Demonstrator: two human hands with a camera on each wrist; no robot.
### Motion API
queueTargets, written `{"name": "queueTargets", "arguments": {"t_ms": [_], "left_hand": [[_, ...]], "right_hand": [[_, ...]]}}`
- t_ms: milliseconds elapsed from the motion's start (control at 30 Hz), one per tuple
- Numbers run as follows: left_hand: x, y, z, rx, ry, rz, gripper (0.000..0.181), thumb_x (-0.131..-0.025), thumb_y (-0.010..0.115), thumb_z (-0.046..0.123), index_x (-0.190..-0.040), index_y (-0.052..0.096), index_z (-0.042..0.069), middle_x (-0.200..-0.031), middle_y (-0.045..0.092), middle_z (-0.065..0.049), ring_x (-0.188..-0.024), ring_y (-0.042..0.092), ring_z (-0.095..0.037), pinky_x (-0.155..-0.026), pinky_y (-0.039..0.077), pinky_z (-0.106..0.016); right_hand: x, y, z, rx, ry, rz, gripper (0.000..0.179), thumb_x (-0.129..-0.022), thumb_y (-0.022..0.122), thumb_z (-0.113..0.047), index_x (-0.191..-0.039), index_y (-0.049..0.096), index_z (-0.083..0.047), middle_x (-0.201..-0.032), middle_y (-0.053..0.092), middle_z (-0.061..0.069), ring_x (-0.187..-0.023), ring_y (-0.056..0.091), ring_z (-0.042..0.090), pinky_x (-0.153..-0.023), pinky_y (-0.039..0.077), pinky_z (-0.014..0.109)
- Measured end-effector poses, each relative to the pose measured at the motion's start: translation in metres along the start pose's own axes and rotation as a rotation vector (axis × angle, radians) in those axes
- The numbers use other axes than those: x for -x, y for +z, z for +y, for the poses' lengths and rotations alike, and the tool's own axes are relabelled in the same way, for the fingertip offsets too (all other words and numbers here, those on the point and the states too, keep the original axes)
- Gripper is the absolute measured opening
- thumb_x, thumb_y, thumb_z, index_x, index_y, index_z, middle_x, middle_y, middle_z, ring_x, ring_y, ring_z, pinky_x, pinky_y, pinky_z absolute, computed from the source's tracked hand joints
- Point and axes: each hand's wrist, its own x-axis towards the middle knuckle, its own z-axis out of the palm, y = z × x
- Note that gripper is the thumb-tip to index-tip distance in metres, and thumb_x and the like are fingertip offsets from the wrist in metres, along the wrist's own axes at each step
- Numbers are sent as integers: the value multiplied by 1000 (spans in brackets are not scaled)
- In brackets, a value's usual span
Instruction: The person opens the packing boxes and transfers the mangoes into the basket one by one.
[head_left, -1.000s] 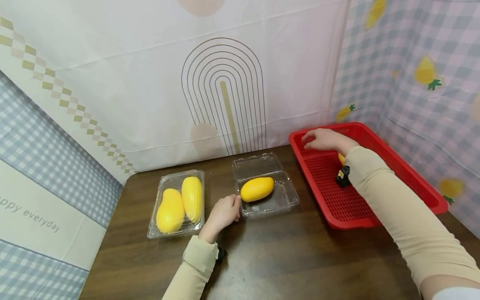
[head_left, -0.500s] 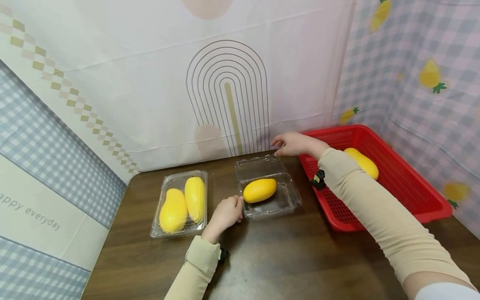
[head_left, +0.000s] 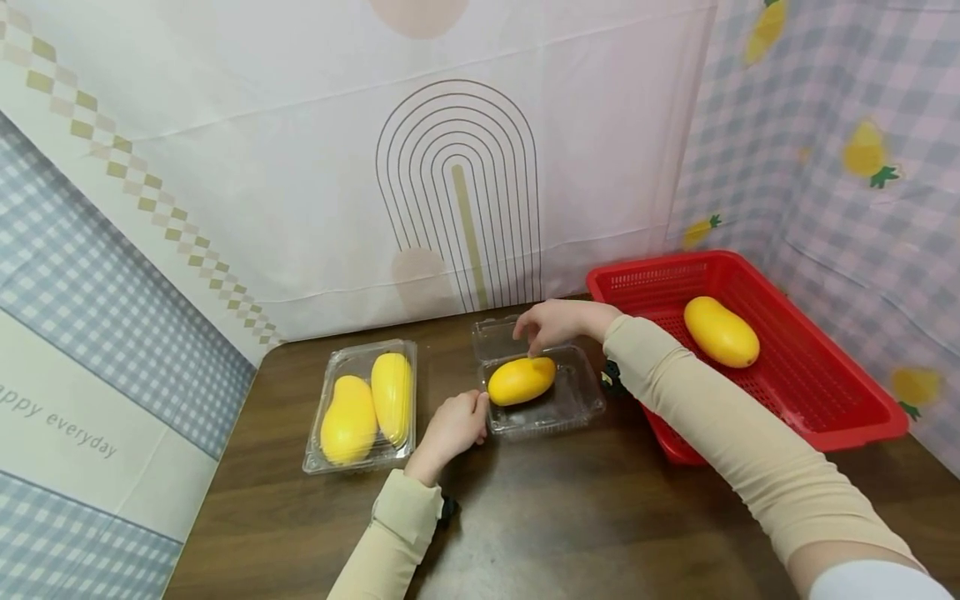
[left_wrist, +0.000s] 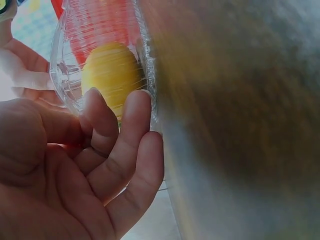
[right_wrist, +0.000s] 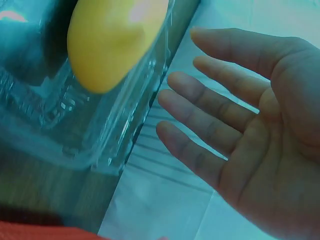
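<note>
A yellow mango (head_left: 522,381) lies in an opened clear plastic clamshell box (head_left: 573,402), its lid (head_left: 495,340) folded back toward the wall. My left hand (head_left: 452,427) is at the box's left front corner; in the left wrist view its thumb and curled fingers (left_wrist: 135,115) hold the edge. The right hand (head_left: 558,323) hovers over the hinge side, just behind the mango, partly hiding the lid. Seen from the right wrist, its fingers (right_wrist: 197,102) are spread and slightly bent with nothing between them, apart from the box.
To the left stands a closed clear clamshell box (head_left: 318,457) holding two yellow mangoes (head_left: 349,421). A red plastic basket (head_left: 780,304) at the right has one mango (head_left: 722,332) inside. Patterned cloth (head_left: 300,167) hangs behind the brown table (head_left: 555,517).
My right hand has moved left from above the red basket to over the open box's lid, uncovering the mango in the basket. The left hand stays at the box corner.
</note>
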Motion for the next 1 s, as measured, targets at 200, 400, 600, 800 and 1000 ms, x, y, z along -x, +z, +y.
{"name": "queueTargets", "arguments": {"t_ms": [200, 400, 600, 800, 1000], "left_hand": [[-1, 0, 1, 5, -13, -1, 37, -109, 39, 25, -80, 58, 11, -58, 59, 3, -51, 58, -12, -65, 51, -36], [-1, 0, 0, 1, -2, 12, 36, -109, 40, 24, -80, 58, 11, -58, 59, 3, -50, 58, -12, -64, 50, -35], [-1, 1, 0, 4, 4, 13, 37, -109, 40, 23, -79, 57, 11, -57, 58, 4, -50, 57, -12, -60, 49, -34], [0, 0, 1, 16, 4, 15, 36, -109, 40, 23, -79, 57, 11, -58, 58, 3, -50, 57, -13, -58, 47, -33], [0, 1, 1, 17, 0, 19, 36, -109, 41, 23, -79, 57, 11, -58, 58, 3, -50, 57, -13, -59, 48, -34]], "right_hand": [[-6, 10, -10, 14, 35, -72, 45, -87, 77, -22, -128, 65, -7, -118, 65, 8, -106, 57, 22, -95, 48, 40], [-12, 18, -13, 36, 59, -103, 46, -85, 79, -21, -127, 65, -9, -120, 64, 8, -109, 57, 22, -96, 48, 40], [-15, 27, -16, 62, 74, -150, 50, -83, 81, -23, -129, 64, -11, -123, 64, 7, -111, 57, 22, -99, 46, 40], [-13, 33, -17, 30, 108, -250, 65, -83, 80, -24, -143, 55, -14, -144, 54, 9, -128, 49, 26, -108, 40, 45], [-13, 40, -19, 11, 142, -323, 67, -80, 83, -27, -140, 56, -17, -131, 57, 4, -113, 53, 24, -95, 48, 49]]}}
